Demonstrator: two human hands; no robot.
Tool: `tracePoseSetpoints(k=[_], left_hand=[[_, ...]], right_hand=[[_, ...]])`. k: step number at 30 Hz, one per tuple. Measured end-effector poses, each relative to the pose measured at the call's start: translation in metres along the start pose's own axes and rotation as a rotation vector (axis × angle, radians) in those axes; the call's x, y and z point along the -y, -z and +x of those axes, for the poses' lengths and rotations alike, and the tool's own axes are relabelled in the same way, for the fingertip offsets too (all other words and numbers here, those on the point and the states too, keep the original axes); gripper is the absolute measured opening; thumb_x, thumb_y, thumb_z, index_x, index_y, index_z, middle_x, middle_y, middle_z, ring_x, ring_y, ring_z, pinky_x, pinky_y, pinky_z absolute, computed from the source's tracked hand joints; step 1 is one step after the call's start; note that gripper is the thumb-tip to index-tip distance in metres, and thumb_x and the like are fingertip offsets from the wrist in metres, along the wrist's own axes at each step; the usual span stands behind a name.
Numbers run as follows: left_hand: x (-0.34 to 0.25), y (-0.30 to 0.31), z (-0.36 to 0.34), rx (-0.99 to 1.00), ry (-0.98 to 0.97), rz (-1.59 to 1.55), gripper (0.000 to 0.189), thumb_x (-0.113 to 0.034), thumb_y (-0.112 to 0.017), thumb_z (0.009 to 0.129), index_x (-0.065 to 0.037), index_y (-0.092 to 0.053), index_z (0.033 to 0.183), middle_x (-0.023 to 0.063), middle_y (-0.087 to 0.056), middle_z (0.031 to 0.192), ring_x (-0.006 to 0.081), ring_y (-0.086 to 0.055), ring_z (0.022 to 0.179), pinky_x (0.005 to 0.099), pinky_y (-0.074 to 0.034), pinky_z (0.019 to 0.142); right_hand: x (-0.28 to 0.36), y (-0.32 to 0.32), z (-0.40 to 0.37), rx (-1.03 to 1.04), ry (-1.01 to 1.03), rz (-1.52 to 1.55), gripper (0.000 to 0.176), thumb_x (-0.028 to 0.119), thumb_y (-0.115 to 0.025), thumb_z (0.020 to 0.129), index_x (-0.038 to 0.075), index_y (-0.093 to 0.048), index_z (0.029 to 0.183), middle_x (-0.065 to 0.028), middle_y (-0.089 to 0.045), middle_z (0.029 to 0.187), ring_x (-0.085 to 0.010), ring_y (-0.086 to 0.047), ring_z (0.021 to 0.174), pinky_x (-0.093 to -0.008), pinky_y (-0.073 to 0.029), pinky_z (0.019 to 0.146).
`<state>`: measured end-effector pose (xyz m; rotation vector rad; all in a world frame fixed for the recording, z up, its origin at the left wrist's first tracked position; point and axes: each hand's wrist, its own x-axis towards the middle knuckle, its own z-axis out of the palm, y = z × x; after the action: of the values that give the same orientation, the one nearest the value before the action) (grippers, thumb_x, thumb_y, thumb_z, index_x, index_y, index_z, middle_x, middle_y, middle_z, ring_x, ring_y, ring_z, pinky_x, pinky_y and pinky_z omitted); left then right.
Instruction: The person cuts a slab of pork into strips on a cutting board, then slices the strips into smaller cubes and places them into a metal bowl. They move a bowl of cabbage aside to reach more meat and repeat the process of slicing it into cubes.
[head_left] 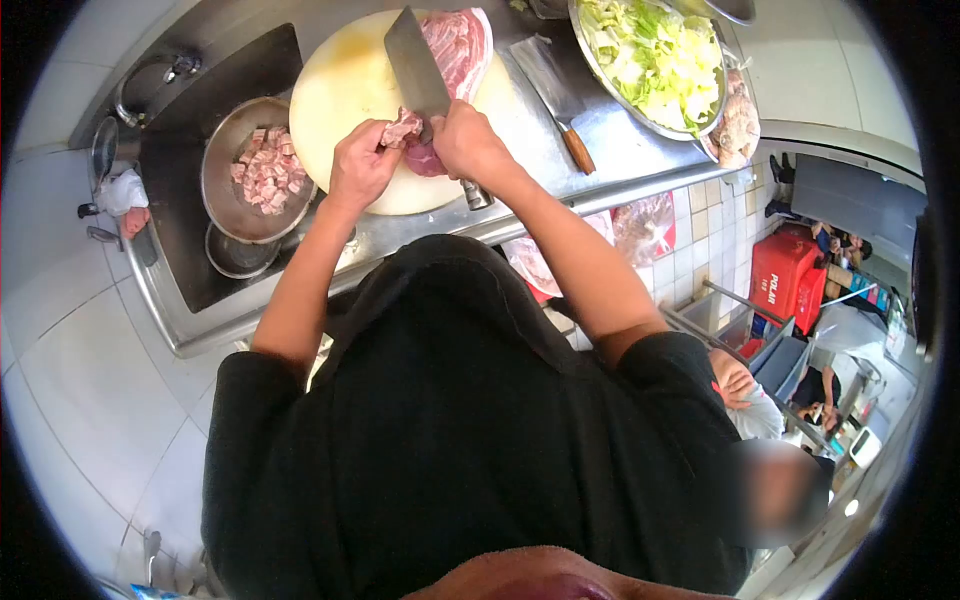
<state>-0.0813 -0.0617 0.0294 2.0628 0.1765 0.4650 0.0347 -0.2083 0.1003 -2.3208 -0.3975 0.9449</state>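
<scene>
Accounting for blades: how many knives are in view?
2. One cleaver is in the right hand, cutting the meat that the left hand holds on the cutting board; a second knife lies on the counter beside it. Others may be hidden.

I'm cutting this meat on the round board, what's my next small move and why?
Probably press the broad steel cleaver down through the pink raw meat strip: the right hand holds the blade on it, the left hand pins it to the round pale cutting board, and cubes already lie in the round steel bowl.
</scene>
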Motion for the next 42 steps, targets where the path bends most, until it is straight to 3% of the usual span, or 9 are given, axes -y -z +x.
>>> tracePoseSetpoints(k=[3,8,11,20,26,31,34,37,42], left_hand=[[0.018,0.011,-0.001,0.026,0.123,-0.081,0.017,-0.007,-0.072,0.087,0.0,-0.073,0.103,0.0121,-0.071,0.088,0.0216,-0.067,0.076,0.0328,-0.054,0.073],[0.012,0.026,0.006,0.095,0.3,-0.078,0.018,-0.008,-0.071,0.09,0.002,-0.071,0.105,0.0071,-0.073,0.089,0.0121,-0.065,0.079,0.0304,-0.053,0.073],[0.023,0.026,0.009,0.109,0.287,-0.159,0.021,-0.012,-0.073,0.088,0.0,-0.071,0.106,0.0102,-0.071,0.084,0.0156,-0.065,0.076,0.0312,-0.053,0.073],[0.007,0.031,0.034,0.371,0.047,0.423,0.027,-0.027,-0.067,0.084,-0.006,-0.07,0.1,0.0247,-0.072,0.094,0.0445,-0.069,0.089,0.0524,-0.055,0.079],[-0.024,0.038,0.043,0.405,0.116,0.321,0.025,-0.026,-0.068,0.089,-0.006,-0.072,0.102,0.0232,-0.072,0.093,0.0425,-0.069,0.09,0.0506,-0.055,0.082],[-0.016,0.044,0.033,0.394,0.096,0.302,0.024,-0.023,-0.07,0.089,-0.001,-0.072,0.097,0.0233,-0.071,0.088,0.0411,-0.07,0.085,0.0462,-0.054,0.079],[-0.01,0.049,0.035,0.403,0.159,0.272,0.025,-0.024,-0.071,0.089,0.0,-0.071,0.095,0.0227,-0.071,0.083,0.0395,-0.07,0.08,0.045,-0.054,0.076],[-0.003,0.046,0.038,0.394,0.144,0.202,0.026,-0.025,-0.071,0.089,0.0,-0.071,0.095,0.0216,-0.071,0.08,0.0383,-0.069,0.077,0.0447,-0.053,0.075],[-0.005,0.047,0.034,0.419,0.193,0.23,0.025,-0.025,-0.071,0.089,-0.001,-0.072,0.096,0.021,-0.071,0.082,0.0366,-0.07,0.079,0.0442,-0.054,0.075]], right_hand=[[0.0,-0.002,-0.013,-0.015,-0.04,0.114,0.038,0.02,-0.05,0.101,-0.015,-0.057,0.115,-0.031,-0.071,0.084,-0.0378,-0.074,0.066,-0.0479,-0.059,0.075],[0.004,0.017,-0.051,0.126,-0.014,0.012,0.038,0.025,-0.051,0.105,-0.012,-0.054,0.111,-0.0226,-0.068,0.077,-0.0285,-0.068,0.054,-0.0447,-0.055,0.06],[0.006,0.029,-0.075,0.173,-0.049,0.021,0.036,0.024,-0.052,0.105,-0.011,-0.053,0.11,-0.0214,-0.067,0.079,-0.0272,-0.067,0.053,-0.044,-0.054,0.059],[0.01,0.005,-0.081,0.167,-0.038,0.118,0.037,0.021,-0.051,0.103,-0.014,-0.05,0.115,-0.0263,-0.068,0.085,-0.0282,-0.069,0.054,-0.0437,-0.057,0.06],[0.007,-0.001,-0.063,0.088,-0.041,0.054,0.038,0.02,-0.052,0.103,-0.014,-0.048,0.12,-0.0309,-0.068,0.092,-0.0326,-0.07,0.056,-0.0449,-0.058,0.056],[0.009,0.001,-0.077,0.086,-0.086,0.193,0.033,0.021,-0.054,0.103,-0.01,-0.052,0.114,-0.017,-0.063,0.076,-0.0257,-0.064,0.049,-0.0414,-0.053,0.052],[0.018,0.012,-0.088,0.168,-0.104,0.107,0.037,0.019,-0.05,0.103,-0.016,-0.049,0.116,-0.0276,-0.069,0.087,-0.0312,-0.072,0.058,-0.0427,-0.057,0.059],[0.016,0.001,-0.084,0.082,-0.096,0.086,0.033,0.021,-0.053,0.103,-0.012,-0.052,0.107,-0.0168,-0.062,0.07,-0.0255,-0.065,0.049,-0.0413,-0.052,0.05],[0.027,-0.018,-0.064,0.018,-0.041,0.121,0.035,0.02,-0.053,0.102,-0.015,-0.052,0.107,-0.0288,-0.067,0.081,-0.0353,-0.071,0.062,-0.0474,-0.057,0.064]])
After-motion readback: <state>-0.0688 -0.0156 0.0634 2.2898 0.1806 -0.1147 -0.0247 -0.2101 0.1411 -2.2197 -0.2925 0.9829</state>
